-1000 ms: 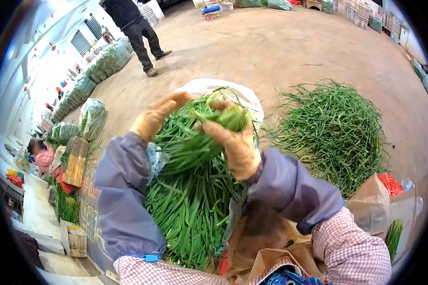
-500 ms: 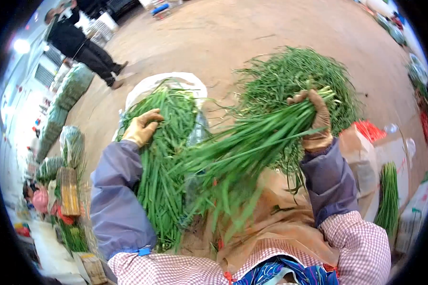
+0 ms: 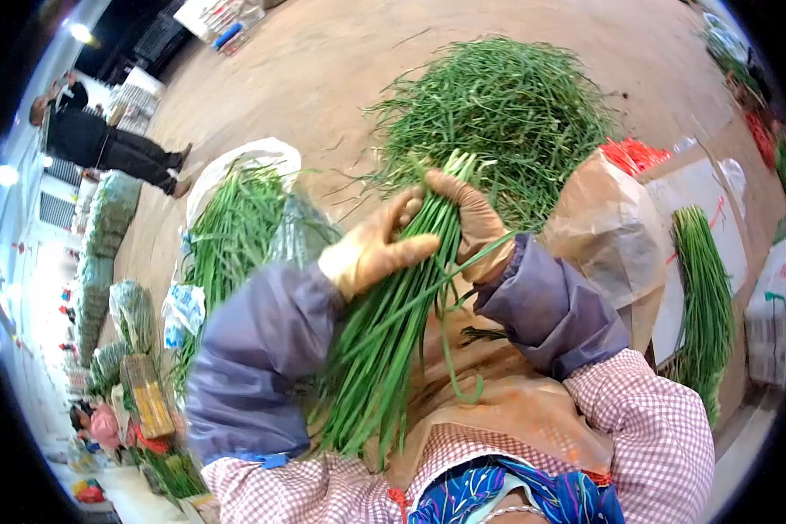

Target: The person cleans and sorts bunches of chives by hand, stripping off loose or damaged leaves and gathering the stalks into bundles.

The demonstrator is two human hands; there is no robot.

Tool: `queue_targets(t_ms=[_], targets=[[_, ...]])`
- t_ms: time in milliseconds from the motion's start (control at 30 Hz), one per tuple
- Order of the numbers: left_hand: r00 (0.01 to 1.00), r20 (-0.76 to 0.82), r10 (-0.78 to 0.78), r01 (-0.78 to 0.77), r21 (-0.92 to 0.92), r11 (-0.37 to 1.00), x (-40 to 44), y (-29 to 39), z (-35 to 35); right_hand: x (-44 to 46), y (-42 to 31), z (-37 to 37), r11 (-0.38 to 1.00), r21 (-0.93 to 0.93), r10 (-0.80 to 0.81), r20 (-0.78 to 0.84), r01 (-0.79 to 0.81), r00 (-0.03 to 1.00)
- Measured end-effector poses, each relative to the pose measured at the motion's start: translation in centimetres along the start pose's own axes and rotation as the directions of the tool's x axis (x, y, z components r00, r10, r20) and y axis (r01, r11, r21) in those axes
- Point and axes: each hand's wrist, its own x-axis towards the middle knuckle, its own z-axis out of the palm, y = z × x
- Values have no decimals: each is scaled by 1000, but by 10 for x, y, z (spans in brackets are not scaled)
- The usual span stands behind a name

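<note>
A bunch of garlic chives hangs in front of my apron, pale stem ends up and green leaves fanning down to the lower left. My gloved right hand is closed round it just below the stem ends. Against the bunch's left side lies my gloved left hand, thumb stretched across the stems and apart from the fingers. Some of its fingertips are hidden at the stems. More chives fill a white sack on the left. Beyond my hands spreads a heap of loose green leaves on the floor.
To the right, a tied-looking chive bundle lies by a white board. Red ties sit in a brown paper bag. A person in dark clothes stands far left, near stacked green bags.
My left hand has left the chives in the sack and come right to the bunch. My right hand has brought the bunch leftward and more upright. The view has shifted.
</note>
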Motion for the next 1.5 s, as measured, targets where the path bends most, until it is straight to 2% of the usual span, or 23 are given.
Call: queue_targets(t_ms=[67, 100, 233, 333, 433, 467, 567, 633, 667, 733, 767, 833, 967, 1000, 1100, 1167, 1233, 1300, 1333, 1400, 1433, 1467, 1500], targets=[[987, 102, -124, 152, -358, 921, -14, -11, 34, -13, -1, -7, 996, -47, -81, -170, 74, 982], [971, 174, -163, 233, -539, 809, -26, -10, 53, -21, -4, -8, 996, -59, -79, -247, 66, 966], [982, 121, -145, 189, -643, 742, -49, -40, 100, -16, -8, -46, 993, -119, -49, -261, 18, 964], [972, 64, -226, 217, -609, 763, -69, -54, 112, -14, -4, -51, 978, -207, -61, -242, 10, 968], [974, -74, -216, 133, -585, 800, -85, -62, 109, -6, -2, -63, 978, -203, -6, -247, -46, 969], [962, -183, -205, 112, -422, 900, -87, -68, 99, -4, -3, -67, 975, -207, 26, -247, -79, 969], [839, -540, -64, -164, -362, 918, -75, -43, 70, -6, -3, -59, 974, -217, 10, -259, -68, 966], [867, -473, 157, -341, -334, 879, -43, -44, 78, -8, 0, -49, 981, -181, 18, -284, -72, 959], [917, -387, 97, -256, -384, 887, -27, -86, 79, -7, -1, -51, 976, -193, 34, -309, -98, 950], [964, -262, -40, -81, -436, 897, -6, -92, 106, 0, -6, -64, 967, -209, 61, -356, -143, 932], [987, -159, -13, -80, -564, 822, -1, -77, 116, 6, -7, -77, 980, -176, 32, -330, -94, 944], [977, -163, -137, 7, -618, 786, 11, -66, 114, 11, -11, -102, 995, -97, -36, -291, 8, 956], [935, -124, -332, 151, -708, 690, 35, -66, 96, 1, -19, -88, 992, 88, 103, -216, -86, 971], [903, -80, -423, 238, -726, 645, 45, -70, 90, 4, -18, -109, 991, 18, 132, -200, -131, 971], [785, 105, -610, 433, -798, 420, 82, -98, 80, 8, -8, -155, 963, -87, 197, -422, -256, 885], [725, 271, -633, 479, -859, 182, 105, -126, 76, 19, -4, -218, 918, 128, 394, -420, -377, 818], [714, 331, -617, 545, -816, 193, 136, -185, 77, 31, 11, -271, 951, 159, 309, -529, -266, 790], [686, 384, -618, 620, -753, 220, 167, -250, 79, 35, 16, -300, 876, 344, 471, -461, -338, 752], [630, 309, -712, 685, -653, 323, 173, -257, 75, 39, 23, -315, 888, 268, 460, -537, -374, 708], [686, 244, -685, 675, -563, 476, 182, -305, 80, 48, 41, -353, 916, 241, 400, -616, -320, 679], [600, 260, -756, 698, -631, 338, 190, -331, 91, 49, 43, -364, 931, 222, 363, -660, -291, 658], [684, 264, -681, 649, -647, 401, 184, -291, 88, 45, 34, -349, 870, 316, 490, -634, -377, 598], [657, 281, -699, 643, -693, 326, 184, -280, 88, 46, 40, -360, 937, 117, 316, -682, -328, 660]])
